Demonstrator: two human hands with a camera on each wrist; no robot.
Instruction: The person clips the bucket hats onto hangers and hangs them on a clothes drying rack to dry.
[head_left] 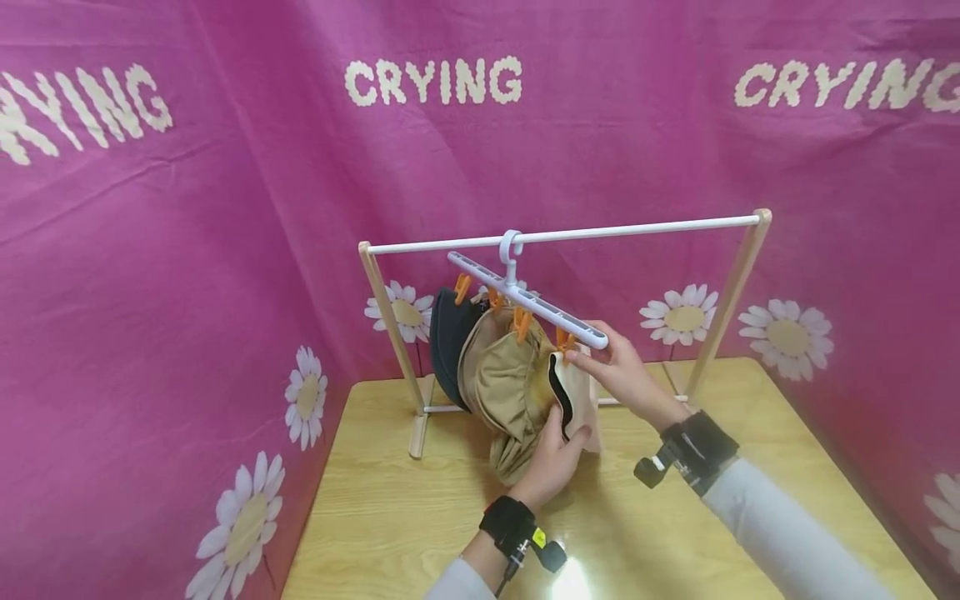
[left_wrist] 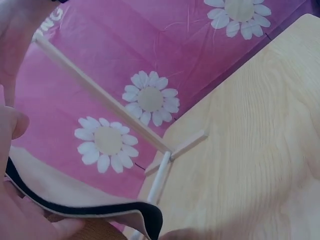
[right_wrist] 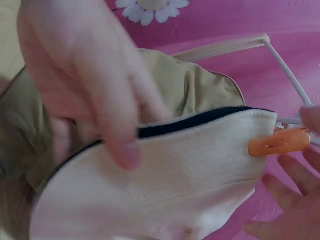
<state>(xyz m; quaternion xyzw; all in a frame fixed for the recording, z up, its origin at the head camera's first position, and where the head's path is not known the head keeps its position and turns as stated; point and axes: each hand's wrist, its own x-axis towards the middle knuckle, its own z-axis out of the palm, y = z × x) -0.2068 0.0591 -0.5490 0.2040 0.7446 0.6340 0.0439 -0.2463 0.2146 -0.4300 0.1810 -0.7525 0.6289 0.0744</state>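
Observation:
A cream hat [head_left: 581, 392] with a dark inner band hangs by an orange clip [right_wrist: 280, 142] at the near end of a pale clip hanger [head_left: 555, 315]. My left hand [head_left: 553, 462] holds the hat's edge, thumb outside and fingers inside the dark-lined opening; it is blurred in the right wrist view. Around that same clip, my right hand [head_left: 626, 379] has its thumb and fingers spread apart, close to the hanger's end. Behind the cream hat hang a khaki hat [head_left: 513, 375] and a dark cap [head_left: 450, 342], from other orange clips.
The hanger hooks over the white bar of a wooden-legged rack [head_left: 637, 231]. The rack stands on a light wooden table [head_left: 375, 508]. Pink cloth [head_left: 600, 125] with daisies and lettering encloses the back and sides.

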